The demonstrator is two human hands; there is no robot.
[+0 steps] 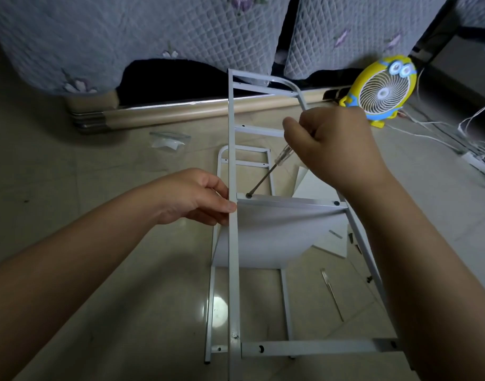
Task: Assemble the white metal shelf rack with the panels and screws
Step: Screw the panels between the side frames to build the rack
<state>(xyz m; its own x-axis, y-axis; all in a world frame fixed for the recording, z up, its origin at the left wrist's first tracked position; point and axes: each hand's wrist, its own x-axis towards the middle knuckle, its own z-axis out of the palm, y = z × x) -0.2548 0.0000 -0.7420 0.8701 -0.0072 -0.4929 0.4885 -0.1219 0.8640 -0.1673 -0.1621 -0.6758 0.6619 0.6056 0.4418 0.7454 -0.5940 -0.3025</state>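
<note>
we work on the tiled floor [120,284], near its middle, in front of a bed with a quilted cover [126,37]. the white metal shelf rack [233,270] lies on its side, partly built: the lower side frame [245,160] rests on the floor, a white panel [269,237] stands on edge above it, and the upper side frame faces us. our left hand [197,198] grips the left tube of the upper frame, thumb and fingers curled round it, level with the panel's crossbar. our right hand [332,141] is clenched on the clear handle of the screwdriver [266,176]. the shaft slants down to the left, and its tip sits in the fixing hole [248,195] at the left end of that crossbar; we cannot tell whether a screw is under the tip. spare panels [318,188] lie just right of the rack, with a thin metal strip [332,294] near them. a plastic bag [168,140] lies toward the bed, and a yellow fan [381,89] stands at the floor's far right
</note>
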